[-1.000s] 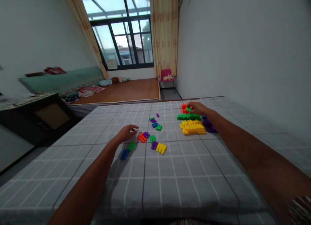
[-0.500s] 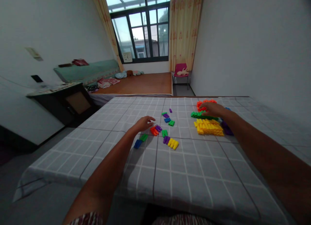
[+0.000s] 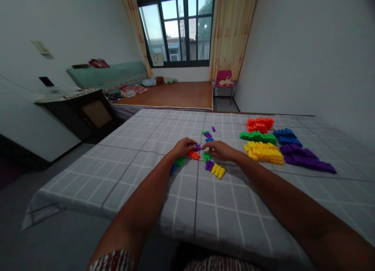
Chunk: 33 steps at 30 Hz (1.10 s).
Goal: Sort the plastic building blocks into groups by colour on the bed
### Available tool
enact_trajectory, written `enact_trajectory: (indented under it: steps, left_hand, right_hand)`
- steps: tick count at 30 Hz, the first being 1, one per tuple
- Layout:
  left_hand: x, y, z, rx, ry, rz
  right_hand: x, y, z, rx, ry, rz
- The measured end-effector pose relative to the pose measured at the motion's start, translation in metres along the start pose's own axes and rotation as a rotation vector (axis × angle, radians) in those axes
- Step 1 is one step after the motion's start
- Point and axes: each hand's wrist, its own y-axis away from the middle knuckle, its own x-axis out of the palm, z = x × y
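Close together, my left hand (image 3: 186, 147) at a purple block (image 3: 197, 148), my right hand (image 3: 220, 150) beside a green block (image 3: 206, 157), whether either grips I cannot tell

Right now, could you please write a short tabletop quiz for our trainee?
1. True or false: the purple block stack lies left of the yellow block stack.
2. Which stack lies just beyond the yellow one: A blue, B green, C purple?
3. Fill in: between the fingers of the left hand and right hand is a small ____ block.
Key: 1. False. 2. B, the green block stack. 3. Purple block.
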Motion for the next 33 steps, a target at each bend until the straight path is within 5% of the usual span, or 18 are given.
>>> enact_trajectory:
  steps: [5, 9, 12, 16, 24, 33]
  left_hand:
    - [-0.002, 0.003, 0.002, -0.050, -0.091, -0.118]
    - [-0.010, 0.007, -0.004, -0.073, -0.199, -0.167]
    - [-0.021, 0.013, -0.007, 0.041, -0.133, -0.037]
    - [-0.026, 0.018, -0.012, 0.194, -0.096, 0.257]
    - [0.009, 0.014, -0.034, 0.061, -0.125, 0.099]
    - [0.009, 0.016, -0.029, 0.235, -0.023, 0.143]
  right_hand:
    - [0.009, 0.010, -0.014, -0.207, -0.083, 0.045]
    - [0.007, 0.016, -0.021, 0.055, -0.005, -0.046]
    - [0.009, 0.017, -0.023, 0.247, 0.062, -0.117]
    - [0.016, 0.013, -0.020, 0.268, 0.045, -0.203]
    - [0.027, 0.010, -0.010, 0.033, 0.062, -0.212]
    - [0.017, 0.014, -0.012, 0.088, 0.174, -0.197]
